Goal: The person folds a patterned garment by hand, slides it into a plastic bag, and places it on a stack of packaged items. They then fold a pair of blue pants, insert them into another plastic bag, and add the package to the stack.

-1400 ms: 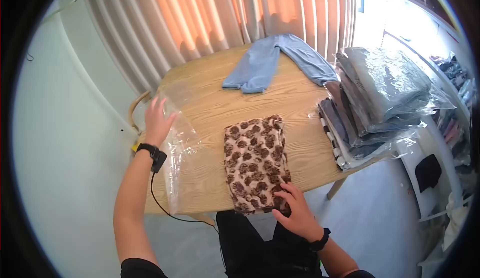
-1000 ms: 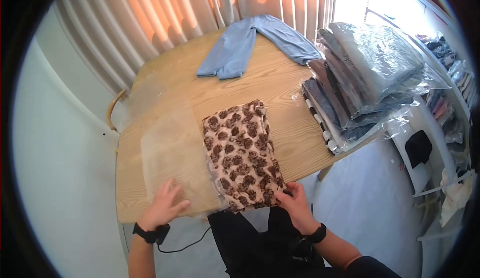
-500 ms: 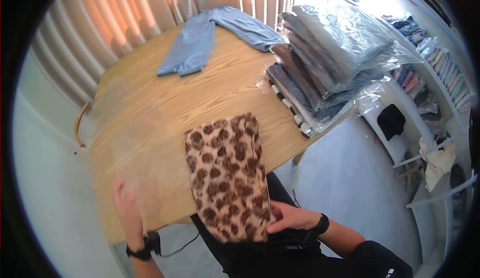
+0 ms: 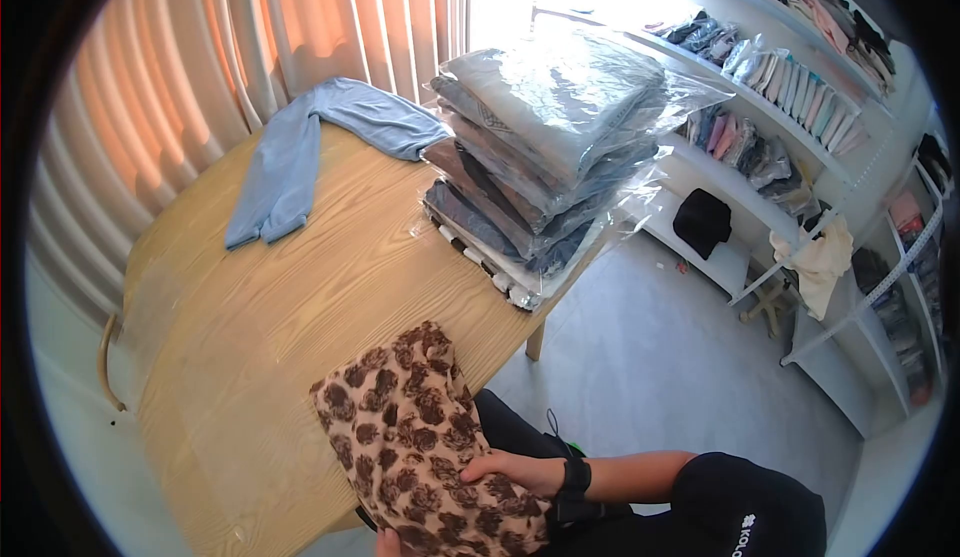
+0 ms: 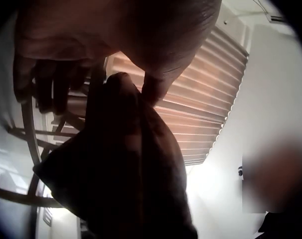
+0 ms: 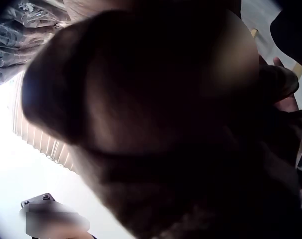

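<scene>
A folded, plush leopard-print garment is tilted over the near table edge and the lap in the head view. My right hand grips its right side, thumb on top and the other fingers hidden beneath. At its lower left edge my left hand holds on, mostly cut off by the frame. In the left wrist view the garment is a dark shape between the thumb and fingers of the left hand. Dark cloth fills most of the right wrist view. A clear plastic bag lies flat on the table, left of the garment.
Light blue trousers lie at the back of the wooden table. A tall stack of bagged clothes stands at its right edge. White shelves with clothing line the right side. A curved chair back rises at the left.
The head view has turned right. The garment has been drawn off the table toward the body and tilted. My left hand has moved from the plastic bag to the garment's lower edge.
</scene>
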Motion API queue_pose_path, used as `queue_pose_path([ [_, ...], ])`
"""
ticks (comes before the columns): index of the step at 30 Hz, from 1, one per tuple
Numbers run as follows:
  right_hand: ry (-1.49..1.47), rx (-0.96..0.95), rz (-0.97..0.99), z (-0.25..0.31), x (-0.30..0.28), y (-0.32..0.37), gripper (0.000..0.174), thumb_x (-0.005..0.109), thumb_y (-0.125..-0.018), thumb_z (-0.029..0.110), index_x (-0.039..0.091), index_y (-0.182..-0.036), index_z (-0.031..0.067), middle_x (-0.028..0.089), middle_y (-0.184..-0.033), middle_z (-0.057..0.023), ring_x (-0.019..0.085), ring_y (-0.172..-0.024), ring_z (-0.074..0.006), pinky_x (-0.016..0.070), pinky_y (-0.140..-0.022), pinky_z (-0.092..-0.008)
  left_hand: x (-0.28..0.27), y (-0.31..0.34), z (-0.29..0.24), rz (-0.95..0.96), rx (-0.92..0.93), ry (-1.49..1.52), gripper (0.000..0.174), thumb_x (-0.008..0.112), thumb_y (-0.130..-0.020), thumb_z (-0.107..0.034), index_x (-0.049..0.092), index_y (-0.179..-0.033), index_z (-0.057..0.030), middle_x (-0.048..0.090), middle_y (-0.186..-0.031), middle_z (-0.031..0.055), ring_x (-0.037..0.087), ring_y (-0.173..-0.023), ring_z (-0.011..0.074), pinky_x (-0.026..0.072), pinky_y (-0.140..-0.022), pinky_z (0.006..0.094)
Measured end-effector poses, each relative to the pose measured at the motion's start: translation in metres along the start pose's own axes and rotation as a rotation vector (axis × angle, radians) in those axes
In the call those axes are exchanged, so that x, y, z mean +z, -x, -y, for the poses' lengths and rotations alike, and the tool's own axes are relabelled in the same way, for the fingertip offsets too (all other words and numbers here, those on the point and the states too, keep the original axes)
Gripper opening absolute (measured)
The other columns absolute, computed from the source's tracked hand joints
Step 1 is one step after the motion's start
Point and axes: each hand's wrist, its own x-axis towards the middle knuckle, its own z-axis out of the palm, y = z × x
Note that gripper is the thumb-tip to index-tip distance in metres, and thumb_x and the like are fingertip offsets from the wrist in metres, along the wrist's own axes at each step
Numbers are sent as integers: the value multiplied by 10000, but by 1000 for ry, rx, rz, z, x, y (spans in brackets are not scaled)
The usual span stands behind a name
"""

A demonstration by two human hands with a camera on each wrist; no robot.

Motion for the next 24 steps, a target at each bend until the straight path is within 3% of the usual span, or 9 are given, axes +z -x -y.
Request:
queue_pose_path([
  [3,73,79,-155,11,7,16,390,553,-924,234,570,-1235,0,659,-1148,-59,640,-977,-136,502,-880,-281,-25,-7,21,190,-124,316,510,505,-1007,-379,460,-1374,-28,556,-1325,91,558,-1170,220,486,-924,351],
  [5,18,31,-170,1,-6,8,386,533,-929,197,540,-1257,-7,653,-1150,-63,639,-978,-142,503,-880,-291,19,-9,-1,1,-113,100,469,526,-999,-355,500,-1342,-36,587,-1277,82,588,-1114,218,496,-898,351],
  [10,294,-202,-188,-6,-6,0,747,479,-919,8,74,-1543,80,380,-1462,-73,447,-1251,-155,391,-1030,-304,58,-9,-21,-207,89,-559,363,650,-914,-198,553,-1199,4,653,-1080,95,633,-939,212,504,-813,336],
  [15,340,-316,-39,-1,11,1,783,630,-935,144,110,-1510,30,375,-1445,-99,404,-1296,-156,368,-1067,-326,90,-28,-7,6,261,-1045,433,671,-847,-249,536,-1123,57,674,-764,175,676,-658,317,541,-613,398],
  [17,563,-367,-67,-3,19,3,832,716,-871,132,162,-1480,16,408,-1399,-113,440,-1263,-170,402,-1039,-333,102,-23,-4,74,197,-1057,346,717,-812,-188,616,-1085,-2,685,-817,147,689,-705,322,539,-661,349],
  [18,748,-495,-108,-5,14,-1,853,762,-823,100,198,-1457,19,439,-1360,-113,469,-1230,-172,431,-1006,-326,103,-23,-16,275,16,-1139,572,723,-821,-203,491,-1306,-8,679,-858,160,691,-735,318,541,-689,353],
  [21,577,-491,-140,-7,12,-1,727,691,-858,34,250,-1436,21,504,-1298,-86,506,-1174,-143,439,-980,-306,87,-13,-35,418,157,-922,759,692,-852,-237,306,-1457,10,650,-913,185,666,-788,331,536,-724,374],
  [23,581,-484,-147,-6,9,4,647,657,-871,16,308,-1415,19,541,-1261,-65,521,-1152,-128,440,-972,-301,59,-18,-62,478,300,-977,528,700,-846,-143,527,-1339,-66,658,-937,109,649,-847,250,525,-775,336],
  [24,621,-493,-156,-3,9,5,619,650,-872,13,334,-1404,17,550,-1255,-62,523,-1150,-123,438,-971,-298,41,-22,-73,305,425,-1081,322,681,-850,-124,636,-1164,-68,662,-949,112,650,-863,260,522,-789,340],
])
